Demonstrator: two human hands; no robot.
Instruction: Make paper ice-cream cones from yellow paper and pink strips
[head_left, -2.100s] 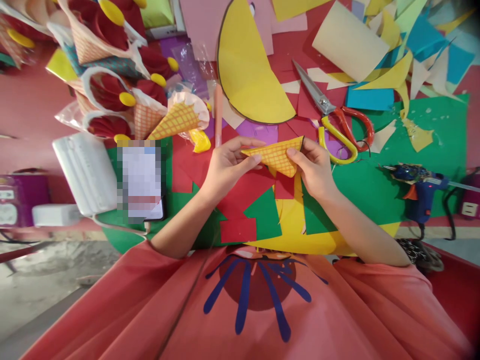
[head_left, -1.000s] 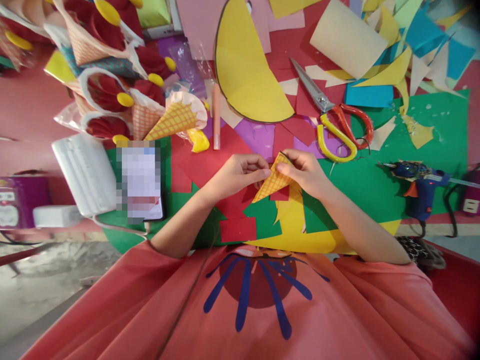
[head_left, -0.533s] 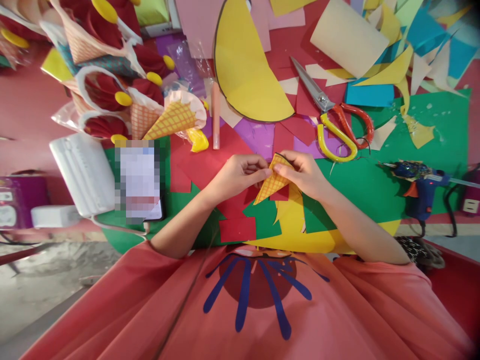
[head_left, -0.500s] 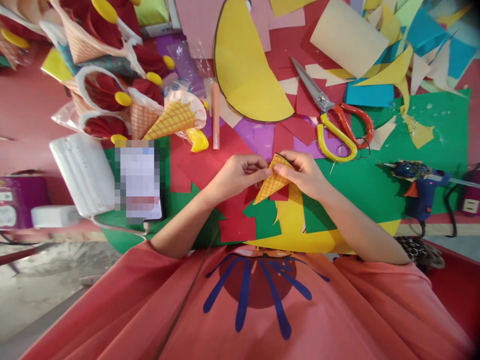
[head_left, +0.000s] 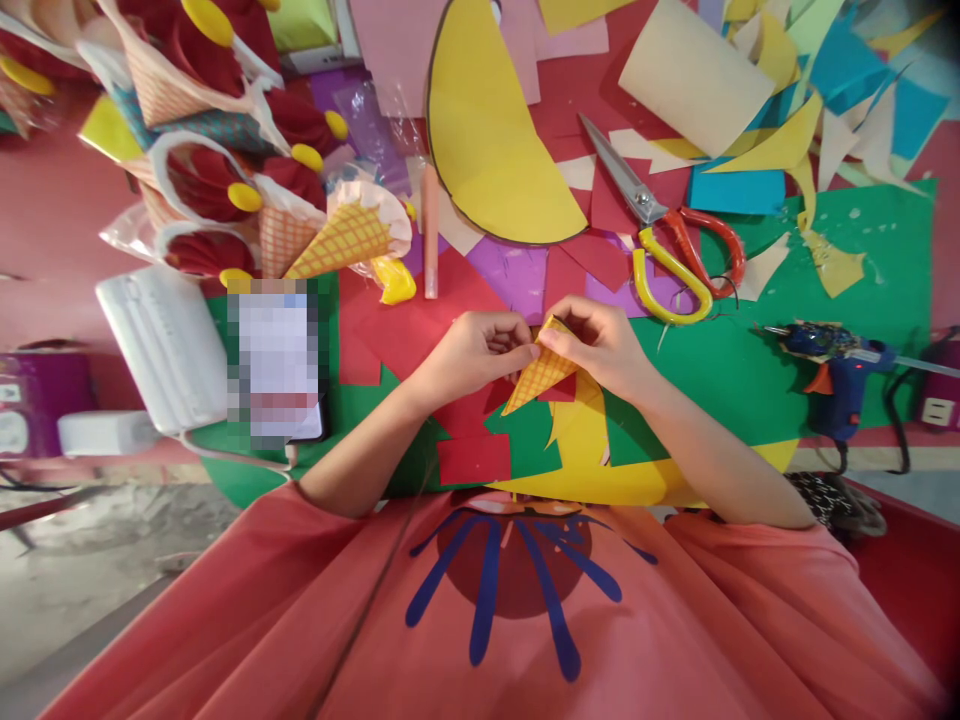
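Observation:
A small yellow paper cone [head_left: 540, 378] with an orange waffle grid is held between my two hands, its point aimed down and to the left. My right hand [head_left: 596, 340] pinches its wide upper end, thumb in front and fingers behind. My left hand [head_left: 484, 355] grips the cone's left edge between thumb and curled fingers; part of that hold is hidden. Beyond them lies a large yellow half-round paper piece [head_left: 499, 140] with a dark outline. Scissors [head_left: 649, 205] with red and yellow handles rest just past my right hand.
A finished-looking paper cone [head_left: 349, 235] with a frilled pale top lies at the left, beside several larger cones. A phone [head_left: 277, 365] and a white power bank [head_left: 161, 350] sit nearby. At the right stands a blue glue gun [head_left: 840, 380]. Paper scraps [head_left: 810, 150] cover the back right.
Two seconds ago the cone lay nearly level and higher up. Since then it has been turned so its tip points down-left, and both hands came closer together. Lately only slight finger shifts show.

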